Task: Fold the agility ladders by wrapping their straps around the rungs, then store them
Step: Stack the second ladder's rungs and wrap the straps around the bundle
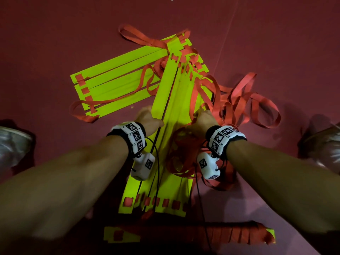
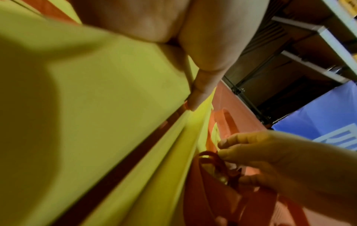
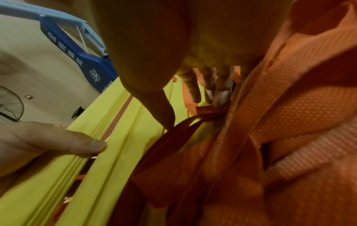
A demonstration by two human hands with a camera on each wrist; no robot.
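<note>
A stack of yellow rungs (image 1: 176, 111) stands on edge on the dark red floor (image 1: 55, 34), running away from me. My left hand (image 1: 147, 116) grips its left side, thumb (image 2: 203, 85) along the top edges of the rungs (image 2: 96, 91). At the stack's right side my right hand (image 1: 201, 118) pinches a bunch of red straps (image 1: 235, 100), which pile loosely to the right. In the right wrist view its fingers (image 3: 220, 94) reach into the straps (image 3: 289, 114). More rungs (image 1: 117, 80) lie flat at the left, still strapped together.
A ladder bundle wrapped in red strap (image 1: 230, 234) lies across the floor near my feet. My shoes show at the left (image 1: 12, 142) and right (image 1: 322, 144) edges. A metal shelf (image 2: 318, 38) and a blue banner (image 2: 318, 119) stand beyond.
</note>
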